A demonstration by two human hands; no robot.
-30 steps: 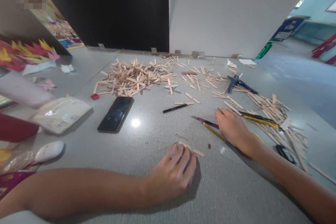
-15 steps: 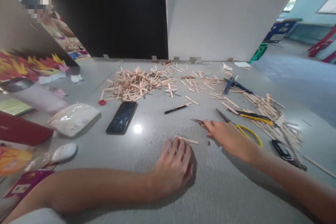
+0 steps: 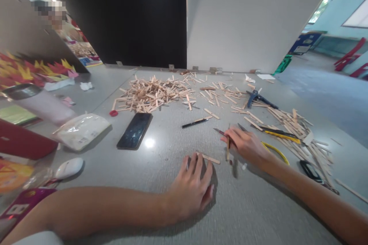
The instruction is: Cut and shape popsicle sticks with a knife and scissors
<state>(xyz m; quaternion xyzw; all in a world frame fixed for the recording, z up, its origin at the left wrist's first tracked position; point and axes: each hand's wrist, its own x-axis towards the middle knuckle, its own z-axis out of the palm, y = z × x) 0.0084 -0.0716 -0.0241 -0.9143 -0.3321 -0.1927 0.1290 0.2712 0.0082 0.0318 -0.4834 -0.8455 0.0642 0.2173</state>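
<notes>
My left hand [image 3: 192,187] rests on the table with its fingers apart. Its fingertips lie against one end of a flat wooden stick [image 3: 212,159]. Farther right, my right hand [image 3: 244,143] is closed, with a short wooden stick [image 3: 228,149] held upright at its fingers. A pointed tool [image 3: 219,131] sticks out to the left from under those fingers; the rest of it is hidden. Scissors with yellow handles [image 3: 277,152] lie partly behind my right hand. A black pen [image 3: 194,123] is on the table ahead of both hands.
A pile of wooden sticks [image 3: 153,93] lies at the back. Blue pliers [image 3: 253,97], a yellow-and-black cutter [image 3: 283,134] and more sticks [image 3: 293,120] are on the right. Left are a phone [image 3: 134,131], plastic packet [image 3: 82,130], mouse [image 3: 69,168] and bottle [image 3: 43,101]. Panels [image 3: 230,19] stand behind.
My right hand has lifted slightly and turned, and a short wooden stick now shows upright at its fingers. My left hand stays by its stick. The whole view has shifted a little.
</notes>
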